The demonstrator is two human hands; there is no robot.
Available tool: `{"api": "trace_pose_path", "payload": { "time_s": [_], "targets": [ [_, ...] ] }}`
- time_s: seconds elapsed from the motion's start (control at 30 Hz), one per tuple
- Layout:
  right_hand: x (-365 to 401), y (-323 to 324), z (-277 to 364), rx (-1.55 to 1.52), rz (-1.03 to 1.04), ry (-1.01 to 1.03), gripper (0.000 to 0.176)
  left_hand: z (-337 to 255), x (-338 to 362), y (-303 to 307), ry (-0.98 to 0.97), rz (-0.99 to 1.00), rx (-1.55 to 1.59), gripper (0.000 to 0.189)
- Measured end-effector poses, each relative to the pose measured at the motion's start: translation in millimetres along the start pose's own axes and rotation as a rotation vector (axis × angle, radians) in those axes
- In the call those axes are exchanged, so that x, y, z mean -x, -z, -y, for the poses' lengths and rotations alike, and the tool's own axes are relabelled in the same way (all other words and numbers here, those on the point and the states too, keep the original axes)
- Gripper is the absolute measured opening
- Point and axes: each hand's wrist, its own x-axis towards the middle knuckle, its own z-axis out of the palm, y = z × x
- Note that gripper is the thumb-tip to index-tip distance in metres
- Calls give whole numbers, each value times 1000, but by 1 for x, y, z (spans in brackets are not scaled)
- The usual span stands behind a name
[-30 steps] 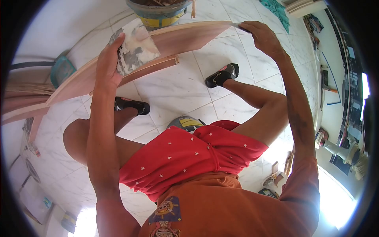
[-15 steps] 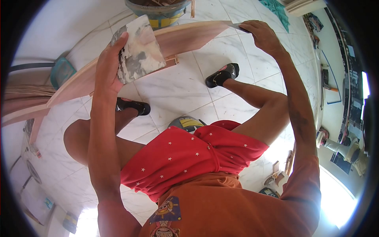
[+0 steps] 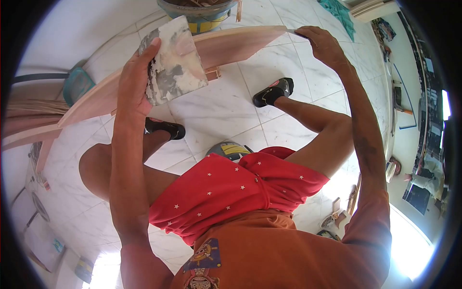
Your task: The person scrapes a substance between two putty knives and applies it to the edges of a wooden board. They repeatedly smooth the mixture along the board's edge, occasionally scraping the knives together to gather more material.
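My left hand point(image 3: 136, 79) grips a flat square plate point(image 3: 175, 65) smeared with white and grey putty, thumb over its near edge. Behind the plate runs a long, curved wooden panel point(image 3: 226, 48), its pale edge facing up. At the panel's far right end is my right hand point(image 3: 325, 45), fingers closed on a putty knife point(image 3: 291, 31) whose thin blade lies right at the panel's tip. Part of the panel is covered by the plate and my left forearm.
A bucket point(image 3: 204, 24) with scraps in it stands behind the panel. My feet rest on white tiles, with a grey and yellow round object point(image 3: 230, 150) between my legs. A teal dustpan-like piece point(image 3: 78, 86) lies left, a green cloth point(image 3: 339, 17) at upper right.
My right hand and the knife have moved slightly to the right, off the panel's end. The plate in my left hand has shifted slightly right; the whole view has drifted a little.
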Motion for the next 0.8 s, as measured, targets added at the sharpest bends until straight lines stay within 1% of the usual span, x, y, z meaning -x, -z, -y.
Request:
{"api": "trace_pose_path", "payload": {
  "time_s": [0.03,0.13,0.23,0.27,0.4,0.5,0.6,0.7,0.8],
  "targets": [
    [-1,1,1,-20,-7,-26,39,0,0,-1,2,3,2,37],
    [-2,-6,4,-14,-91,-17,41,2,-2,-2,1,1,6,38],
    [7,-26,7,102,-77,-50,47,2,-1,-2,-8,-6,-17,38],
    [15,-35,8,124,-85,-53,52,2,0,-3,-12,-7,-29,38],
    [27,-25,19,153,-108,-24,55,-2,6,-6,-17,-17,-26,36],
    [26,-23,18,115,-138,-52,52,0,6,-7,-14,-14,-33,37],
    [20,-37,23,174,-174,-116,49,0,6,-9,-4,-9,-39,38],
    [22,-41,33,144,-135,-113,48,2,5,-8,-10,-8,-35,39],
    [24,-26,36,165,-132,-49,47,-1,9,-8,-18,-11,-51,39]
  ]
}}
